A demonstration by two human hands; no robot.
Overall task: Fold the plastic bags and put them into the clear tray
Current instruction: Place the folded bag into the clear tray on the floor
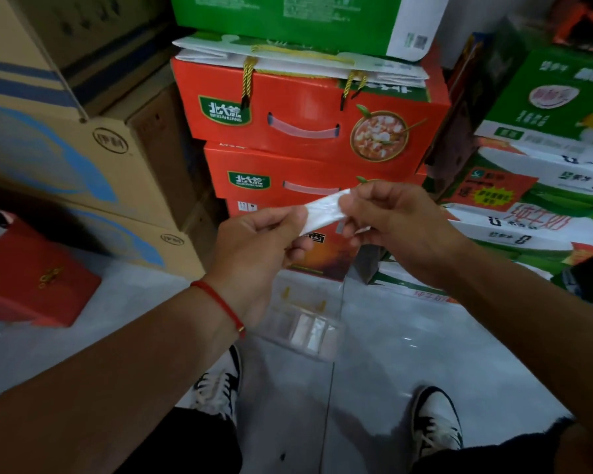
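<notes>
both hands are raised at chest height, each closed in a pinch on one plastic bag point(324, 210) — already narrowed to a flat white strip. the left hand point(254, 244) grips its lower end, the right hand point(396, 227) its upper end. judgement: keep the strip taut and align edges before the next fold, since thin, slippery film springs open. the clear tray point(302, 323) sits on the glossy floor below the hands, rigid, transparent, compartmented; pale folded pieces appear inside — count unclear.
</notes>
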